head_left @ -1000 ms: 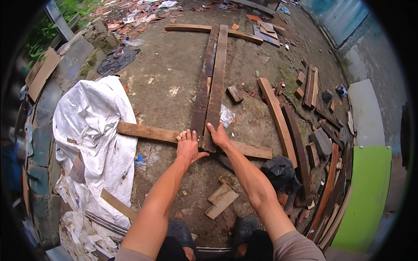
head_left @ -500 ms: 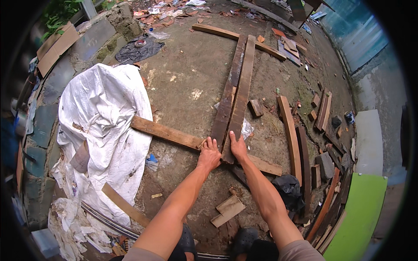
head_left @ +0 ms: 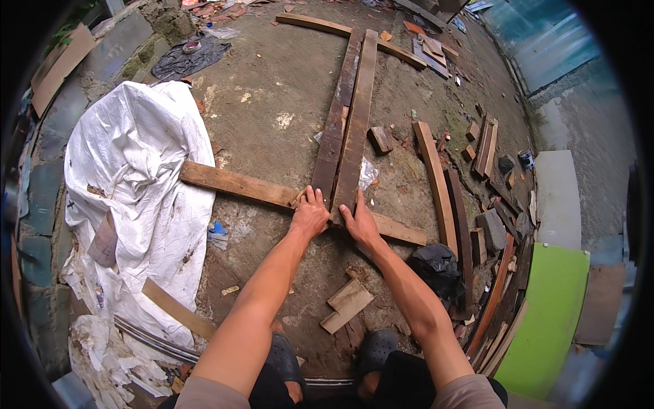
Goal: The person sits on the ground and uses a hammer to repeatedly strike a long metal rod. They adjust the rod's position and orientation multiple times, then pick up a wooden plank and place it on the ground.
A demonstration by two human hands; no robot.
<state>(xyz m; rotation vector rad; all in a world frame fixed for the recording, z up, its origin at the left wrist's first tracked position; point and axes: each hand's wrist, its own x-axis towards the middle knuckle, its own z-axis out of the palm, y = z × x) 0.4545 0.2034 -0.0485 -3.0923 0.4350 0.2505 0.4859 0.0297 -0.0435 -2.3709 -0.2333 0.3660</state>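
Two long, narrow wooden planks lie side by side, pointing away from me, with a thin gap between them. Their near ends rest across a lighter cross board [head_left: 238, 189]. My left hand [head_left: 310, 214] is closed over the near end of the dark left plank [head_left: 334, 140], where that plank meets the cross board. On the outer edge of the browner right plank [head_left: 359, 116], my right hand [head_left: 361, 221] grips close to its end, thumb toward the top face. The far ends reach another cross board [head_left: 315, 24].
A crumpled white sheet [head_left: 146, 146] covers the left, over the cross board's end. Loose timber [head_left: 436, 180] and a black plastic bag [head_left: 436, 269] lie on the right, near a green panel [head_left: 545, 317]. Wood offcuts [head_left: 347, 305] lie before my shoes; a short block [head_left: 380, 140] sits beside the planks.
The whole view has shifted, so the scene sits higher and farther left. My hands remain at the planks' near ends; the right fingers have shifted slightly along the plank's edge.
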